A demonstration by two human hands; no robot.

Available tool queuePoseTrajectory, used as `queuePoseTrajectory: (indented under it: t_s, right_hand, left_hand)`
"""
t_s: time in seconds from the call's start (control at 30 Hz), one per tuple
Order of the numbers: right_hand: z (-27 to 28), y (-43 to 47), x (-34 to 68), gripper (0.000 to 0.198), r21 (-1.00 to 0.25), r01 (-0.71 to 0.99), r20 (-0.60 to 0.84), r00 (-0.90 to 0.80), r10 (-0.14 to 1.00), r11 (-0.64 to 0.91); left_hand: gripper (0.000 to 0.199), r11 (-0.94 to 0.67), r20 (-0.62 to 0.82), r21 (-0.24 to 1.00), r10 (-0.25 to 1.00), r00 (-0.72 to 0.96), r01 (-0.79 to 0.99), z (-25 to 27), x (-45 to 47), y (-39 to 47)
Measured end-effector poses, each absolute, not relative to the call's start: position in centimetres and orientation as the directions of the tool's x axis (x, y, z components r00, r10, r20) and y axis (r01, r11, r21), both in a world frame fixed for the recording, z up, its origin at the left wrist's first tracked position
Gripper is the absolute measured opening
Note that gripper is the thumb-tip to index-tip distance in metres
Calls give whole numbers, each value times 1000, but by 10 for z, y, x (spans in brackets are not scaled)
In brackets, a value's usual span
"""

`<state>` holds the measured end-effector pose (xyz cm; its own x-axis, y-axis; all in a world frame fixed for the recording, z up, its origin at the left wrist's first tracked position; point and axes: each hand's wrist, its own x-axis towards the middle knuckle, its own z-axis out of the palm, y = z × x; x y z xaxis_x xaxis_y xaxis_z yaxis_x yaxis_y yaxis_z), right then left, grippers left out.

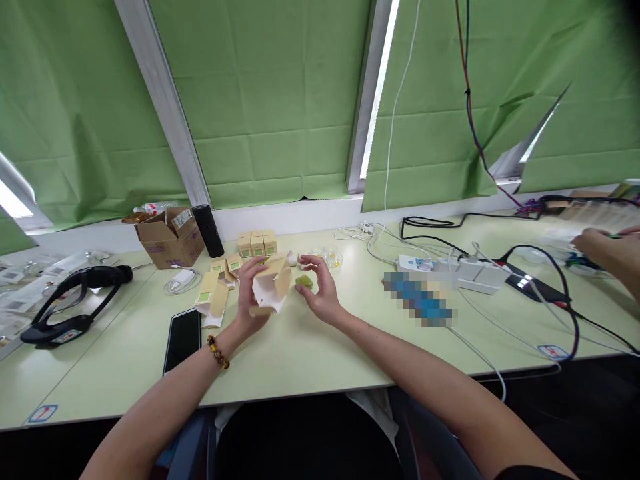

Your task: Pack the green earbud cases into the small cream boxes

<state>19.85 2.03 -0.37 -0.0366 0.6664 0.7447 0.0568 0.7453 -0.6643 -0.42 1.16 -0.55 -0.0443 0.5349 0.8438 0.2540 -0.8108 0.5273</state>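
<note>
Left hand (250, 297): just left of the frame's centre, fingers and thumb closed around the sides of a paper box; a beaded bracelet (218, 351) circles the wrist.
Paper box (273, 283): near the middle of the frame, tan outside and white inside, tilted, its flaps loose.
Right hand (321, 293): just right of the paper box, half open, thumb and forefinger curved and well apart; whether it grips anything I cannot tell.
Yellow-green piece (304, 281): at the right thumb's tip, in the middle of the frame.
Small boxes (257, 245): a closed row above the left hand.
Unfolded boxes (213, 297): left of the left hand, beside a dark phone (183, 339).
Clear tray (330, 257): just above the right hand, with small yellow bits.
Left side of frame: cardboard box (173, 239), black cylinder (207, 230) and black headset (75, 307).
Right side of frame: white power strip (475, 275), cables and a blurred blue object (419, 297).
Far right edge: another person's hand (607, 247).
</note>
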Motion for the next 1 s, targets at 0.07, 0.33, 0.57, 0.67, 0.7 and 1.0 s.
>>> queuePoseTrajectory:
  t_s: [0.07,0.33,0.57,0.67,0.7,1.0]
  right_hand:
    - [-3,20,199,49,-661,65,749,4,662,747]
    - [-1,24,204,49,-637,84,770,21,638,766]
    - [-4,25,202,47,-708,38,684,-208,699,705]
    - [-6,26,202,46,-733,-3,653,-284,702,680]
    - [-7,26,202,45,-742,-12,642,-301,705,671]
    - [-13,33,201,41,-821,-116,560,-355,748,560]
  left_hand:
    - [56,-710,713,701,699,-50,67,-6,-2,17]
    - [48,-336,397,864,913,96,-375,0,-4,23]
    - [57,-273,321,899,943,89,-343,2,2,19]
    - [56,-307,328,921,943,51,-241,3,3,16]
    - [55,-320,332,926,943,30,-202,4,3,15]
    - [45,-413,413,910,911,7,29,9,7,6]
